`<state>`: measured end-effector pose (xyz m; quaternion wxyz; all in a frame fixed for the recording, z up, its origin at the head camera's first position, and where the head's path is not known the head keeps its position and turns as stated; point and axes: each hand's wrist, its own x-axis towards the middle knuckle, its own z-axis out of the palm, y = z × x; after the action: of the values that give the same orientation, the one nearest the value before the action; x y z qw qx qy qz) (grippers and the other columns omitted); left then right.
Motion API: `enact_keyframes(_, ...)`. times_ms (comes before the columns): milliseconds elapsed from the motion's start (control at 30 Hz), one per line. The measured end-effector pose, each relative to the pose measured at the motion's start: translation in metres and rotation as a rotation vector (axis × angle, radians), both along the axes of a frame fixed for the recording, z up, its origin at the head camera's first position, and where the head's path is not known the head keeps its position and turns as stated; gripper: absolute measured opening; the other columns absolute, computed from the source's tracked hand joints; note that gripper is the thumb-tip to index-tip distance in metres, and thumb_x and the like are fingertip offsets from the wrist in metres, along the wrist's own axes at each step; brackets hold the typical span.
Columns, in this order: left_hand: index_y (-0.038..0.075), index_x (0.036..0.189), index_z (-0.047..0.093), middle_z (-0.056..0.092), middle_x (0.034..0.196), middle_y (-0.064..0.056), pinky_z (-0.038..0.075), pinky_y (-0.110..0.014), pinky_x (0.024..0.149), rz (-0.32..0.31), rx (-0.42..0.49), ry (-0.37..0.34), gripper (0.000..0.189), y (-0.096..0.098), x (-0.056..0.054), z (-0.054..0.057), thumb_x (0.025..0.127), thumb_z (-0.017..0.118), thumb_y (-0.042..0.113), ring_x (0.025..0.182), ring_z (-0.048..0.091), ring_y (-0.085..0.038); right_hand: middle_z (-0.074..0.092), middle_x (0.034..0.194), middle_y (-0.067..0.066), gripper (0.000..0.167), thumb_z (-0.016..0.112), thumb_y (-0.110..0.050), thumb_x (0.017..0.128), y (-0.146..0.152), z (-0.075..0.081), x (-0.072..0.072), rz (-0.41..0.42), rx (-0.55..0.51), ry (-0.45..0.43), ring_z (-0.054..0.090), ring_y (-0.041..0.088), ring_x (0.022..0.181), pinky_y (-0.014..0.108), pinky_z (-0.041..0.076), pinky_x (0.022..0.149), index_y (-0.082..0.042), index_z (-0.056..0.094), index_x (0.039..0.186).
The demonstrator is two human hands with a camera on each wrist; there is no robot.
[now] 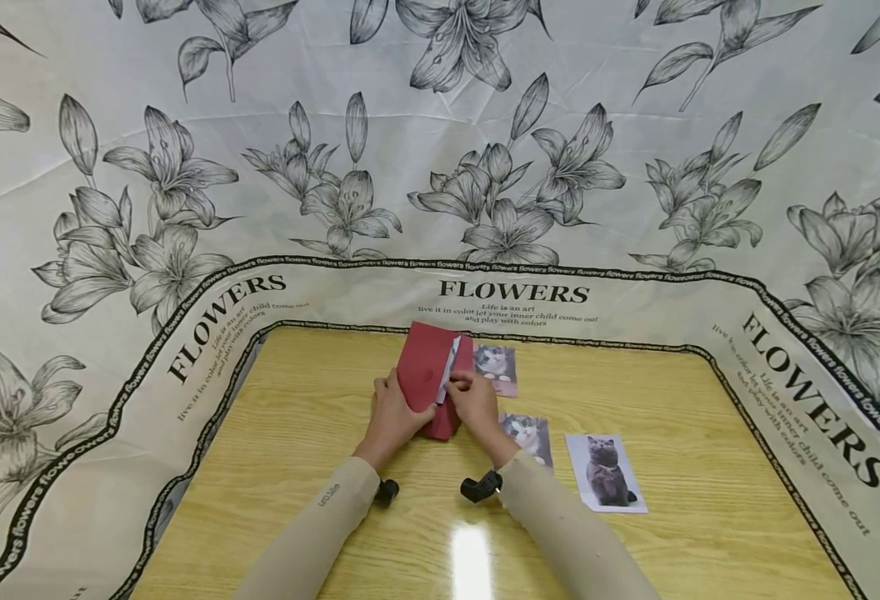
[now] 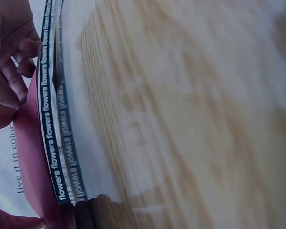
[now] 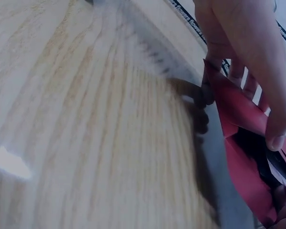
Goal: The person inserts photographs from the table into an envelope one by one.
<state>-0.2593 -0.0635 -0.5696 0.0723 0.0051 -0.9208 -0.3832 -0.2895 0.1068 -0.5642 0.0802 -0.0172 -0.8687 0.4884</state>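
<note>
A red envelope [image 1: 423,367] is held up over the table's far side, tilted. My left hand [image 1: 397,412] grips its left and lower side, thumb in front and other fingers behind. At its opening my right hand [image 1: 476,406] pinches with thumb and fingers. A narrow white-edged card [image 1: 449,367] shows in the opening, beside the right fingertips; its face is mostly hidden. In the right wrist view the envelope [image 3: 240,114] gapes, with a dark inside and a pale edge near the fingers. Only part of the envelope [image 2: 35,157] appears in the left wrist view.
Two similar pictures of a white-and-grey cat lie right of the hands, a far picture [image 1: 503,379] and a nearer picture [image 1: 527,437], both partly covered. Farther right lies a grey cat picture [image 1: 607,472]. Flower-printed cloth [image 1: 515,292] borders the wooden table [image 1: 320,392].
</note>
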Motion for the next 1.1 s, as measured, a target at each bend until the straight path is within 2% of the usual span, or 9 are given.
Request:
enact_keyframes(167, -0.005, 0.162, 0.032, 0.044, 0.136, -0.029, 0.051, -0.052, 0.103, 0.012, 0.003, -0.014, 0.107, 0.0, 0.0, 0.001, 0.085, 0.086, 0.044, 0.115, 0.054, -0.041, 0.079, 0.09, 0.011, 0.019, 0.076, -0.013, 0.1, 0.009, 0.005, 0.0, 0.018, -0.07, 0.03, 0.074, 0.023, 0.081, 0.025, 0.052, 0.066, -0.002, 0.079, 0.116)
enact_keyframes(333, -0.005, 0.164, 0.03, 0.043, 0.138, -0.029, 0.053, -0.051, 0.102, 0.027, 0.023, -0.029, 0.109, 0.0, 0.0, 0.002, 0.085, 0.087, 0.045, 0.115, 0.054, -0.04, 0.078, 0.09, 0.017, 0.02, 0.072, -0.01, 0.102, 0.028, 0.006, -0.003, 0.008, -0.157, 0.034, 0.075, 0.036, 0.076, 0.022, 0.049, 0.057, 0.002, 0.075, 0.117)
enact_keyframes(433, -0.005, 0.164, 0.03, 0.043, 0.137, -0.028, 0.053, -0.051, 0.101, 0.028, 0.033, -0.029, 0.109, 0.0, 0.001, 0.003, 0.085, 0.088, 0.045, 0.113, 0.054, -0.039, 0.077, 0.092, 0.02, 0.023, 0.07, -0.009, 0.102, 0.042, 0.006, -0.005, -0.017, -0.171, 0.035, 0.073, 0.042, 0.078, 0.023, 0.048, 0.054, 0.005, 0.073, 0.12)
enact_keyframes(533, -0.004, 0.164, 0.031, 0.043, 0.137, -0.028, 0.053, -0.051, 0.1, 0.025, 0.045, -0.028, 0.109, 0.0, 0.001, 0.002, 0.085, 0.088, 0.046, 0.112, 0.054, -0.039, 0.077, 0.094, 0.02, 0.025, 0.069, -0.01, 0.102, 0.057, 0.005, -0.008, -0.04, -0.151, 0.031, 0.073, 0.04, 0.08, 0.024, 0.047, 0.055, 0.005, 0.073, 0.121)
enact_keyframes(733, -0.004, 0.164, 0.031, 0.043, 0.137, -0.028, 0.053, -0.051, 0.102, 0.024, 0.052, -0.024, 0.109, -0.001, 0.001, 0.003, 0.085, 0.087, 0.046, 0.114, 0.054, -0.039, 0.073, 0.1, 0.017, 0.026, 0.073, -0.015, 0.1, 0.082, 0.007, -0.014, -0.105, -0.012, 0.004, 0.068, 0.028, 0.082, 0.032, 0.051, 0.067, 0.002, 0.073, 0.121)
enact_keyframes(933, -0.004, 0.164, 0.031, 0.043, 0.137, -0.028, 0.052, -0.052, 0.102, 0.018, 0.057, -0.026, 0.108, -0.002, -0.001, 0.004, 0.086, 0.087, 0.046, 0.115, 0.053, -0.039, 0.069, 0.112, 0.023, 0.045, 0.077, -0.026, 0.099, 0.097, 0.008, -0.017, -0.126, 0.142, -0.108, 0.066, 0.038, 0.099, 0.051, 0.053, 0.086, 0.004, 0.066, 0.13)
enact_keyframes(1100, -0.003, 0.164, 0.031, 0.043, 0.138, -0.028, 0.053, -0.052, 0.102, 0.011, 0.062, -0.037, 0.108, -0.003, -0.002, 0.005, 0.086, 0.087, 0.046, 0.116, 0.053, -0.04, 0.064, 0.119, 0.028, 0.058, 0.082, -0.036, 0.095, 0.103, 0.003, -0.019, -0.139, 0.263, -0.161, 0.062, 0.044, 0.109, 0.056, 0.05, 0.094, 0.007, 0.062, 0.128)
